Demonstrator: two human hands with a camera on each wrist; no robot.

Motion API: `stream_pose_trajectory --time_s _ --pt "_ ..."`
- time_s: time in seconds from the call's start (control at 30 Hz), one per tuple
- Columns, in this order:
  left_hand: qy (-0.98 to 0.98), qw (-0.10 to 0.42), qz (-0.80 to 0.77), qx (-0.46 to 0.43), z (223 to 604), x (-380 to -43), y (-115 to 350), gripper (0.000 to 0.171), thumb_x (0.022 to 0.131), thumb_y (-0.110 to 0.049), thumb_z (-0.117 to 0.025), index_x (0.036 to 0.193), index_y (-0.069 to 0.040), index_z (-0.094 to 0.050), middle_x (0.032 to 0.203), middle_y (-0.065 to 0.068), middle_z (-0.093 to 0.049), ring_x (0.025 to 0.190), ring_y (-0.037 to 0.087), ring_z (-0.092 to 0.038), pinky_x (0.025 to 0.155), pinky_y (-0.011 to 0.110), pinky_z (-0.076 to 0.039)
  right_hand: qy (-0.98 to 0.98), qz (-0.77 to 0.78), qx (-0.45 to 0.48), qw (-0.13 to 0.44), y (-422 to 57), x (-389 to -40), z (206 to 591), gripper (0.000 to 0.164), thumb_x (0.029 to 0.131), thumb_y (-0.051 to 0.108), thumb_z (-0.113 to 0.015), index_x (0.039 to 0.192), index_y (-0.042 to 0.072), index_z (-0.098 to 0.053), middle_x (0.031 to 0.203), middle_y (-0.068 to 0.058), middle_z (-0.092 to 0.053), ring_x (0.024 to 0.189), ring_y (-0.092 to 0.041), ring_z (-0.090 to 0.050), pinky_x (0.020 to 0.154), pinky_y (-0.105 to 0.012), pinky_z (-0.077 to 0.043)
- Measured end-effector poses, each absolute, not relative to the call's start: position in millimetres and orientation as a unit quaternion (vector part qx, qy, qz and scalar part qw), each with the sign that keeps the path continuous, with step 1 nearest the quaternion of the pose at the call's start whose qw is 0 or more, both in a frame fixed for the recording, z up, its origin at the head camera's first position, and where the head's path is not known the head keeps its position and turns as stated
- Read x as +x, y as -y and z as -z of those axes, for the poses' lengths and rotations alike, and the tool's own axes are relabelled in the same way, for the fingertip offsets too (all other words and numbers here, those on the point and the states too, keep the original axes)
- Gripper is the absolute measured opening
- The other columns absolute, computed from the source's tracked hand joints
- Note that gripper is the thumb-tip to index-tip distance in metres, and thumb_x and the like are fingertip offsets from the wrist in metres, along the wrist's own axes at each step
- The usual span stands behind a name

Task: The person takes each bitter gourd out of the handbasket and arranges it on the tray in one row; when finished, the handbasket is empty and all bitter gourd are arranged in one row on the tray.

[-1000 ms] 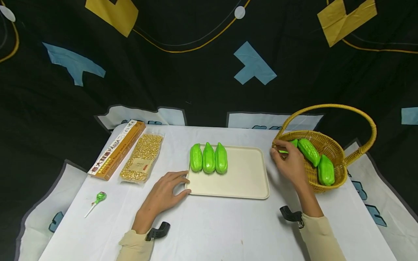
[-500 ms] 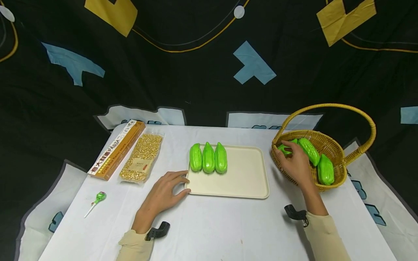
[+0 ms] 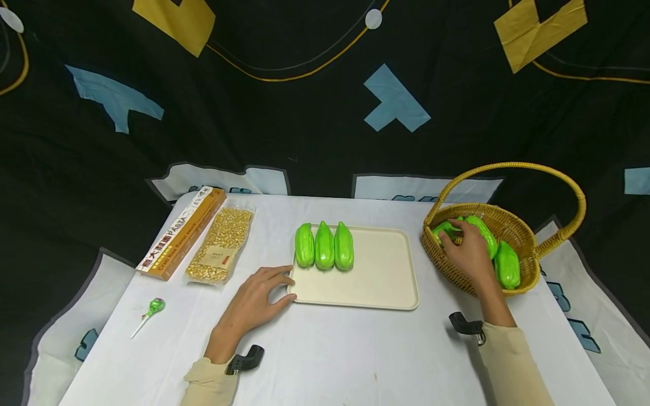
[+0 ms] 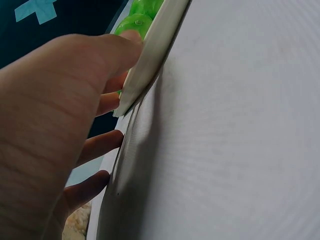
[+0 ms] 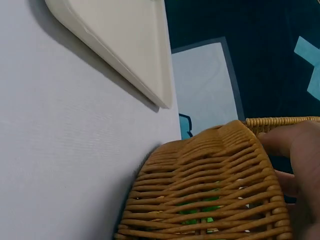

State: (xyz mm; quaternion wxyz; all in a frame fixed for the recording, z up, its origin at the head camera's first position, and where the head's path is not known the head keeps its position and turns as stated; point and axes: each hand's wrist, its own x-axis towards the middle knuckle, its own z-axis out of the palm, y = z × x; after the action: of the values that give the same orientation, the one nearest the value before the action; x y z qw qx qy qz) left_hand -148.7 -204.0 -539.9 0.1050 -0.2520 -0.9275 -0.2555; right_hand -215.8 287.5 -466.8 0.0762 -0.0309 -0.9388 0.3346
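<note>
In the head view, three glossy green ridged vegetables (image 3: 324,246) lie side by side on the left part of a cream tray (image 3: 383,270). My left hand (image 3: 256,299) rests at the tray's left edge, fingers loosely spread with their tips at the rim. On the right, my right hand (image 3: 469,251) reaches over the near rim of a wicker basket (image 3: 508,217). Its curled thumb and fingers lie at the leftmost green vegetable (image 3: 445,228) inside; I cannot tell whether they grip it. Another green vegetable (image 3: 507,265) lies further right. In the right wrist view the basket wall (image 5: 200,185) hides the fingertips.
A tall arched handle (image 3: 518,165) spans the basket. Left of the tray are a bag of corn kernels (image 3: 220,245), a pasta box (image 3: 181,234) and a green lollipop (image 3: 154,307). A white cloth covers the table (image 3: 335,349); a dark patterned curtain (image 3: 304,129) hangs behind.
My right hand has moved from the basket's left rim further right and inward, now overlapping the middle green vegetable. The left hand and the tray have stayed put.
</note>
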Motion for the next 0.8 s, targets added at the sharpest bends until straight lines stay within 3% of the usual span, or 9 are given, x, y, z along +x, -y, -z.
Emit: stream_pose_trajectory --time_s 0.43,0.8 --pt "0.927 0.108 0.256 -0.251 539 -148 204 0.03 0.095 -0.039 -0.084 0.117 -0.02 -0.08 0.149 0.001 -0.066 0.132 0.025 -0.063 0.11 0.051 -0.053 0.952 -0.295 -0.047 0.068 -300 -224 467 0.061 0.108 0.029 -0.063 0.151 -0.012 -0.048 0.138 -0.039 -0.054 0.125 -0.054 -0.056 0.101 -0.069 -0.05" --pt "0.929 0.105 0.254 -0.25 540 -148 204 0.029 0.095 -0.04 -0.083 0.117 -0.021 -0.08 0.15 0.0 -0.066 0.132 0.025 -0.063 0.111 0.05 -0.053 0.956 -0.283 -0.06 0.043 -306 -235 469 0.066 0.108 0.032 -0.062 0.151 -0.016 -0.045 0.142 -0.041 -0.053 0.124 -0.054 -0.057 0.103 -0.07 -0.049"
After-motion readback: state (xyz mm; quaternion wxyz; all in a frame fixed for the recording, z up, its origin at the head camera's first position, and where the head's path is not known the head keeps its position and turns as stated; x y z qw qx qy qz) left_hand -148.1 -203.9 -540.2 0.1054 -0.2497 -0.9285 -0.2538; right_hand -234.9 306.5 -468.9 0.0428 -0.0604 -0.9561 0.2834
